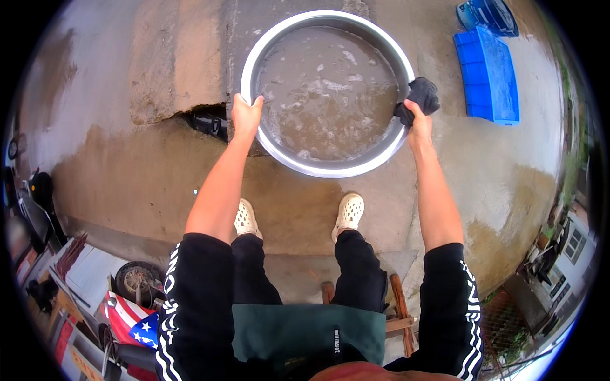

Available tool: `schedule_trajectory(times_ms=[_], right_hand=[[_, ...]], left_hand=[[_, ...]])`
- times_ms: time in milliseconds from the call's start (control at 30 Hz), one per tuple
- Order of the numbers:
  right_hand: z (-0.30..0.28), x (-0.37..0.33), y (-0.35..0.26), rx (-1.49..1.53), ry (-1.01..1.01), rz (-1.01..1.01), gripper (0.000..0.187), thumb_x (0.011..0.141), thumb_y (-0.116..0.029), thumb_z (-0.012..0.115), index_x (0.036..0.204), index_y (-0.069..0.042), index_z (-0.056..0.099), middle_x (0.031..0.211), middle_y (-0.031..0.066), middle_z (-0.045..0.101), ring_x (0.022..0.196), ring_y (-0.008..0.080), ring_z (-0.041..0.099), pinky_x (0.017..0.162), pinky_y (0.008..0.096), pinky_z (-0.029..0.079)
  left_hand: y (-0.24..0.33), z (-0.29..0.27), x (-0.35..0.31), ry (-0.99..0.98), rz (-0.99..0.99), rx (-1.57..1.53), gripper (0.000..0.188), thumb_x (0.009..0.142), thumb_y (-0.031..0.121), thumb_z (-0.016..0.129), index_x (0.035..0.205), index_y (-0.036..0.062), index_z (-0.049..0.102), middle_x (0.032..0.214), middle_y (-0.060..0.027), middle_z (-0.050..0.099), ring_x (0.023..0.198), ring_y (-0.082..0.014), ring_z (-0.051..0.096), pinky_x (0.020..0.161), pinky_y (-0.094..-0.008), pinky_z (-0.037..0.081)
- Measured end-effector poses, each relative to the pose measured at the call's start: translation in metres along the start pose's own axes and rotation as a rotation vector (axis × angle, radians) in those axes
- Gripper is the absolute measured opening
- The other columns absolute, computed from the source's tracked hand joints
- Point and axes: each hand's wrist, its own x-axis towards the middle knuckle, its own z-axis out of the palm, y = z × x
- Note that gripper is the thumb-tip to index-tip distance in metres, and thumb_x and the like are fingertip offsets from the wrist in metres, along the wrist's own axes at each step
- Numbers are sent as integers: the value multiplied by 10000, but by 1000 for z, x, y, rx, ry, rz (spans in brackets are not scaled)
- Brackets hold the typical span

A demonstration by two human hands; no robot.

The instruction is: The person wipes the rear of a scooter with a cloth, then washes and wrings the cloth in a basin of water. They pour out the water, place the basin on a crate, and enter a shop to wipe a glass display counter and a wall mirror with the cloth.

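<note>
A large round metal basin point(327, 171) is ahead of me, with murky grey-brown water point(330, 95) and patches of foam inside. My left hand point(246, 114) is closed on the left side of its rim, the thumb pointing up along the inner edge. On the opposite side, my right hand point(419, 122) is closed around a bunched dark cloth point(424, 96), which lies over the rim. Whether those fingers also grip the metal beneath the cloth is hidden. Both arms are stretched forward.
A blue plastic crate point(473, 76) and a blue tub point(499, 16) stand at the far right. Left of the basin, a broken hole point(210, 120) opens in the wet concrete. A wooden stool point(401, 311) is behind my legs; a wheel point(136, 279) shows at lower left.
</note>
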Motion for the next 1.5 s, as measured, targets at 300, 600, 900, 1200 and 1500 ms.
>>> schedule_trajectory(times_ms=[300, 600, 900, 1200, 1500], right_hand=[[-5, -27, -2, 264, -68, 149, 195, 869, -200, 727, 975, -43, 679, 910, 76, 732, 851, 228, 703, 841, 367, 570], [47, -140, -53, 201, -126, 141, 191, 869, -189, 718, 983, -49, 657, 867, 71, 699, 820, 234, 682, 816, 365, 557], [168, -354, -163, 88, -162, 127, 129, 872, -221, 687, 879, -105, 632, 789, 40, 688, 731, 200, 662, 745, 325, 539], [397, -531, -243, 149, -229, 78, 219, 864, -240, 687, 991, -68, 641, 853, 61, 698, 788, 227, 692, 786, 346, 569], [701, -633, -203, 191, -209, 105, 224, 854, -245, 697, 1005, -83, 655, 853, 62, 711, 787, 222, 699, 784, 349, 581]], left_hand=[[-32, -16, -24, 17, 29, -411, 261, 854, 23, 740, 1085, -20, 625, 956, -121, 705, 869, -183, 657, 794, -336, 526], [-10, -169, -93, 36, -89, -511, 247, 886, -3, 684, 1122, -25, 616, 978, -87, 704, 881, -135, 638, 802, -310, 524], [27, -422, -145, 85, -129, -556, 255, 872, 54, 691, 1087, -11, 569, 957, -215, 711, 912, -307, 721, 782, -409, 539], [52, -718, -48, 120, -22, -555, 277, 871, 96, 681, 1097, -12, 561, 981, -265, 703, 973, -421, 704, 808, -457, 542], [-34, -975, 136, 116, 10, -512, 272, 867, 75, 664, 1110, 3, 567, 954, -262, 686, 934, -427, 693, 773, -470, 533]])
